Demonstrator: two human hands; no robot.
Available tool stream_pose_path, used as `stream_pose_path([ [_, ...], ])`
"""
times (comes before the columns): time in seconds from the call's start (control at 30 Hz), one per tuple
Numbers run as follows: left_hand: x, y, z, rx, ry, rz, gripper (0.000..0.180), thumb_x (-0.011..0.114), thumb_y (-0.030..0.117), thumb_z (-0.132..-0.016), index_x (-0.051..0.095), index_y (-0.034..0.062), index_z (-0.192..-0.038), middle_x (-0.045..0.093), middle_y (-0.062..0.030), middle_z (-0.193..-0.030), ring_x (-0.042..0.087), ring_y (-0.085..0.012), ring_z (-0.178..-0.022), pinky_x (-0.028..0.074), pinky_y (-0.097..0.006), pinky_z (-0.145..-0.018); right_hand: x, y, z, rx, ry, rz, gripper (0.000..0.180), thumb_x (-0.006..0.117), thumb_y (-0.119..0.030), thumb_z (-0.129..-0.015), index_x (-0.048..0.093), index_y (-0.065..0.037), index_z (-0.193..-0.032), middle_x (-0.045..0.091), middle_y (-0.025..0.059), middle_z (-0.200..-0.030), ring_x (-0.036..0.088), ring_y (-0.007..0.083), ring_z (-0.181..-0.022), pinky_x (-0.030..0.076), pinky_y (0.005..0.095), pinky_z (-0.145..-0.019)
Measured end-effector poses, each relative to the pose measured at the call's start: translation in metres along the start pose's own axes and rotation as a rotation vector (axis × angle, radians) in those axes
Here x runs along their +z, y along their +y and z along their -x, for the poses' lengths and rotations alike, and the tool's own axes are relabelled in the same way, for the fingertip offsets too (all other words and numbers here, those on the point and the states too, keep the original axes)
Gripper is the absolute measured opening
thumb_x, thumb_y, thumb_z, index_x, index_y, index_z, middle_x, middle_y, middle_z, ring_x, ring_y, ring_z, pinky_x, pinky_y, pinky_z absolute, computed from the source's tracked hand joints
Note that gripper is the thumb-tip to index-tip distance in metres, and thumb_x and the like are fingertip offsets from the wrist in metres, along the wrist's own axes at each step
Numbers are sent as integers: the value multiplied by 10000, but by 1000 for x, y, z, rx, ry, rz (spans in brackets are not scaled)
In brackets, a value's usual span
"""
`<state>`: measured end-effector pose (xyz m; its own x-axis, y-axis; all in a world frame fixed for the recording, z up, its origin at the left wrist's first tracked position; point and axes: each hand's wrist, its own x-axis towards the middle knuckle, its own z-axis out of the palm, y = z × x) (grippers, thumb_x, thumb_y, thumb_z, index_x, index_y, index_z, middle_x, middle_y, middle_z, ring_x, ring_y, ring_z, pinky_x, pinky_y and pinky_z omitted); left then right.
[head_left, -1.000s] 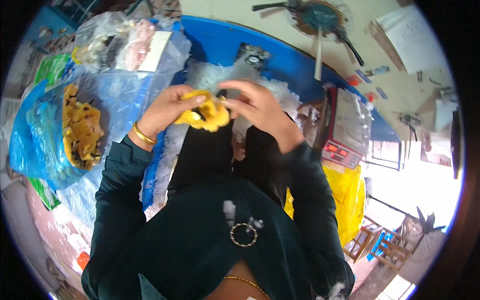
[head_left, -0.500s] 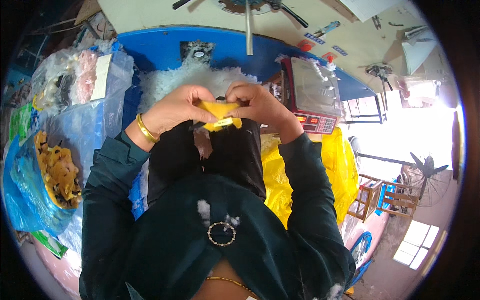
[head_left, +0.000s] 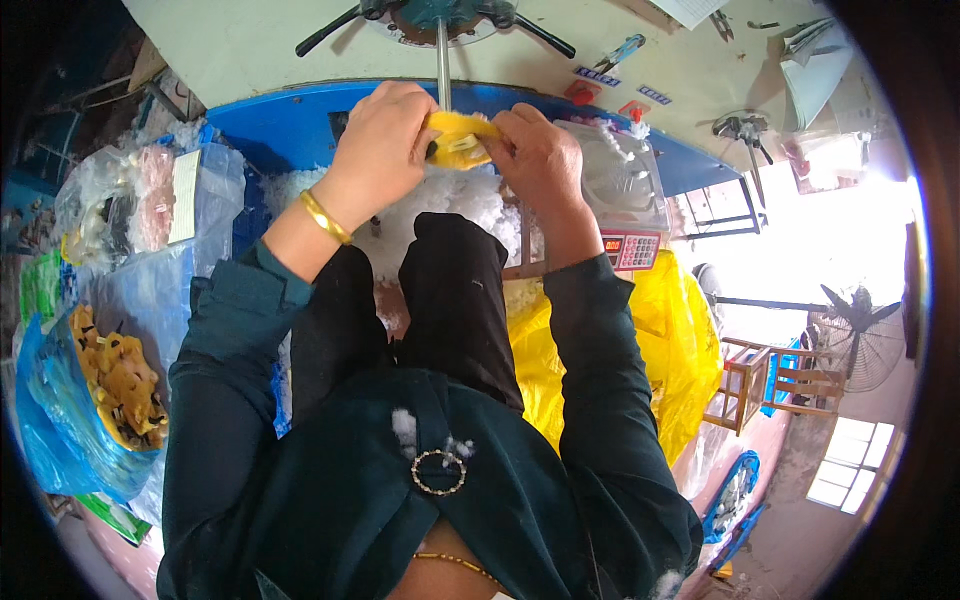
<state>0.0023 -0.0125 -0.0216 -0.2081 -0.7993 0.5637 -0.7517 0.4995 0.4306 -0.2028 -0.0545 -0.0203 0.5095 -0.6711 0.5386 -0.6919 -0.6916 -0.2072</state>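
Observation:
A small yellow fabric piece is held up between both hands, just below a thin metal tube that comes down from a machine at the top. My left hand grips the piece's left side; a gold bangle sits on that wrist. My right hand pinches its right side. White fluffy stuffing lies heaped below the hands, in front of my dark-clothed knees.
A blue plastic bag of yellow fabric pieces sits at the left, with clear bags behind it. A scale with a red display stands at the right over a yellow bag. A blue bin rim curves behind.
Both hands have lifted the yellow piece up and away from my lap toward the metal tube. The view has tilted, so the bag at the left sits lower in the picture.

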Motion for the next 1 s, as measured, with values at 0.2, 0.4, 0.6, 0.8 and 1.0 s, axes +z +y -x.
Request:
stream_pose_path([
  [0.2, -3, -3, 1, -1, -37, -7, 221, 625, -67, -720, 527, 8, -903, 569, -141, -945, 538, -354, -941, 449, -409, -804, -4, -8, 6, 25, -1, 10, 142, 654, -241, -755, 593, -112, -750, 533, 54, -749, 586, 270, -635, 472, 374, -539],
  [0.4, 4, -2, -5, 75, 36, -152, 228, 623, -63, -698, 546, 32, -891, 572, -125, -933, 546, -346, -940, 455, -410, -803, -1, -22, 7, 56, -23, 94, 157, 665, -249, -727, 610, -102, -738, 545, 63, -750, 598, 271, -632, 478, 373, -540],
  [0.6, 9, -39, -34, -22, 72, -186, 158, 678, 77, -709, 585, 47, -833, 594, -96, -918, 556, -309, -945, 461, -405, -788, 13, -49, -7, 172, -16, 15, 230, 697, -301, -735, 645, -79, -771, 583, 90, -734, 615, 293, -660, 483, 392, -562],
  [0.8, 8, -19, -36, -350, -347, 302, 256, 637, 272, -888, 603, 33, -801, 564, 4, -683, 514, -114, -626, 435, -265, -617, 32, -24, 2, 136, 13, -260, 345, 733, -388, -738, 662, -53, -787, 601, 110, -744, 617, 298, -693, 474, 381, -593],
  [1.0, 12, -76, -29, -358, -328, 520, 173, 586, 186, -905, 606, 45, -808, 577, 9, -774, 516, -69, -738, 425, -242, -657, 24, -35, 11, 370, -563, -294, 418, 673, -501, -774, 716, -112, -917, 686, 88, -816, 668, 266, -759, 515, 368, -654],
])
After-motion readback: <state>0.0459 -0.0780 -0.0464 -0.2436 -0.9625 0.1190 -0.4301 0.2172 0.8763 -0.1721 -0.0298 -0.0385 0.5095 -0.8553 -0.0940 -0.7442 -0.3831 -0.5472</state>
